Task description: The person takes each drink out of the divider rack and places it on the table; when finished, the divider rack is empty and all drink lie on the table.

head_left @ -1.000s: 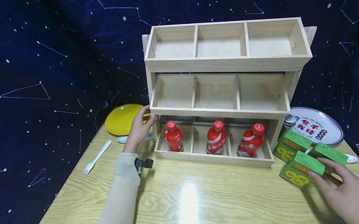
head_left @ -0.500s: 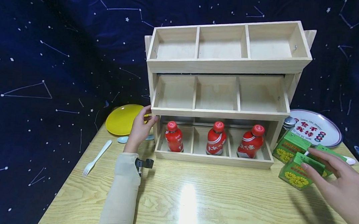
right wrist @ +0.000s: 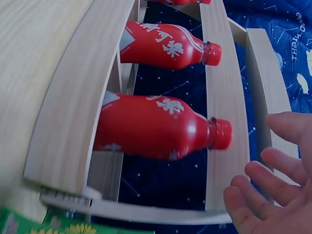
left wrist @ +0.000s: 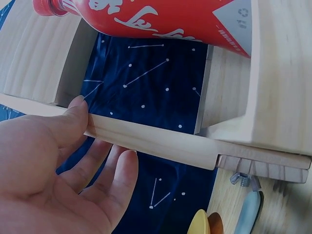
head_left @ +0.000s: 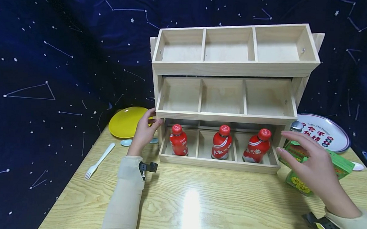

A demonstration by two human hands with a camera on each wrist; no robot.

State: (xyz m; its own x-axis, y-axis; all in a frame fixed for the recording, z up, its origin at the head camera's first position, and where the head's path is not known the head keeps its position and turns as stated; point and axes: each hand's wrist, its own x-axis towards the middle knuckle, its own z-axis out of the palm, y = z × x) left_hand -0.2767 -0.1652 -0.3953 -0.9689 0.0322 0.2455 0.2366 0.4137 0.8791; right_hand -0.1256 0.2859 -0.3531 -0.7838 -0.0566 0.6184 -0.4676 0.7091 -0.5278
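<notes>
At the wooden rack [head_left: 234, 68], the left hand [head_left: 144, 130] grips and the right hand [head_left: 314, 165] hangs free.
My head view has the left hand clasping the rack's left upright [head_left: 156, 85], three red bottles [head_left: 221, 145] in the lowest tier [head_left: 218, 164], and green boxes [head_left: 340, 163] right of the rack, partly behind the right hand. My left wrist view shows thumb [left wrist: 69, 120] and fingers [left wrist: 124, 178] on opposite sides of that upright. On my right wrist feed, fingers stand apart beside the rack.
</notes>
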